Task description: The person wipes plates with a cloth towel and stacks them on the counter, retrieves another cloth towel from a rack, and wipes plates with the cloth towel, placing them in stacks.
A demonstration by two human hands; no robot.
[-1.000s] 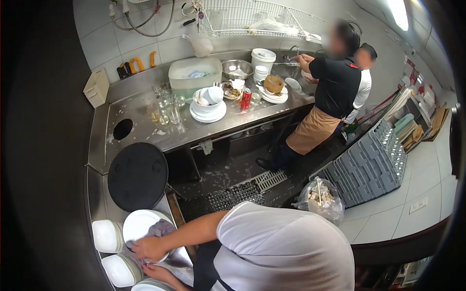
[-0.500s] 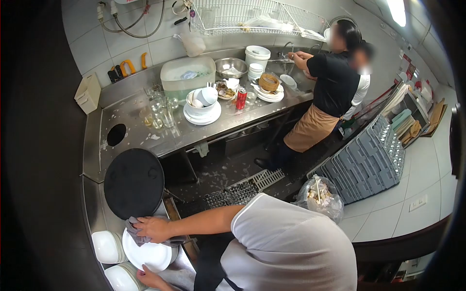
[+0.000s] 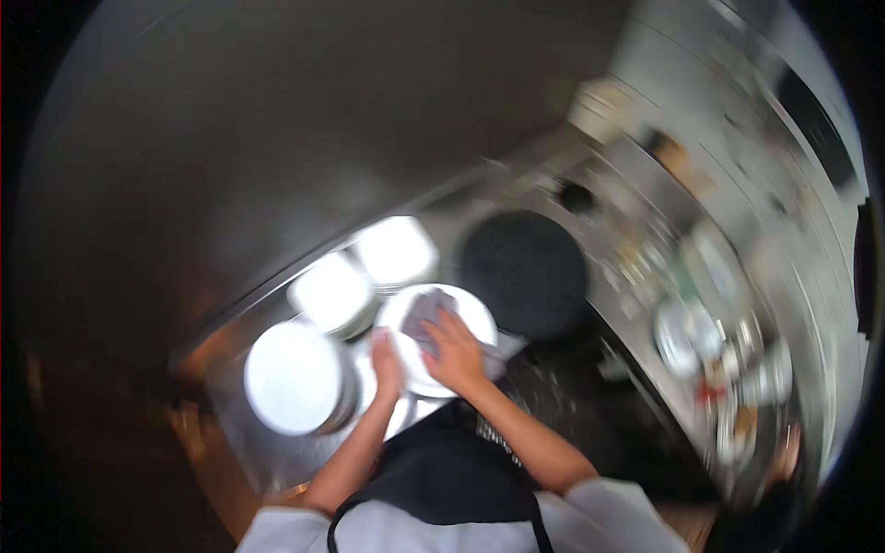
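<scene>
A round white plate (image 3: 477, 316) is in front of me, tilted slightly in the blurred view. My left hand (image 3: 387, 366) grips its left edge, with the thumb side toward the rim. Pressed against the plate's face is a grey cloth (image 3: 424, 309), and my right hand (image 3: 454, 350) has its fingers on it. Part of the cloth hangs past the plate's right edge. Close to my left hand stand a stack of square white dishes (image 3: 332, 293) and a stack of round white plates (image 3: 293, 378).
Another stack of square dishes (image 3: 396, 251) sits against the dark wall. A round black lid or tray (image 3: 524, 274) lies right of the plate. Along the counter at right are blurred glasses, bowls (image 3: 678, 336) and a red can (image 3: 712, 392). A co-worker's arm (image 3: 786, 452) shows at far right.
My view has swung left and down, so the counter and the co-worker moved to the right edge. My left hand still holds the plate; the cloth has moved toward its middle.
</scene>
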